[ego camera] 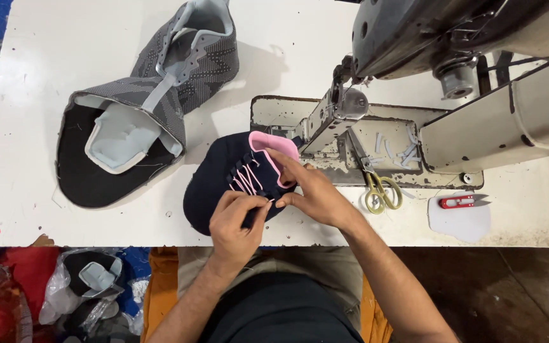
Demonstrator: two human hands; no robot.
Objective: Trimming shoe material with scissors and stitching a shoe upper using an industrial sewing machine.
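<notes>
A dark navy shoe upper (214, 178) with pink lining and pink laces lies on the white table (33, 127), just in front of the sewing machine (414, 76). My left hand (236, 225) grips its near edge, fingers pinched by the pink laces. My right hand (309, 187) holds the pink-lined collar of the same upper from the right, close to the machine's needle post (335, 111).
Grey knit shoe uppers (154, 82) with pale lining lie flat at the table's back left. Yellow-handled scissors (381, 194) and a red thread snipper (460, 202) rest right of my hands. Bags with more uppers (90, 286) sit on the floor at the left.
</notes>
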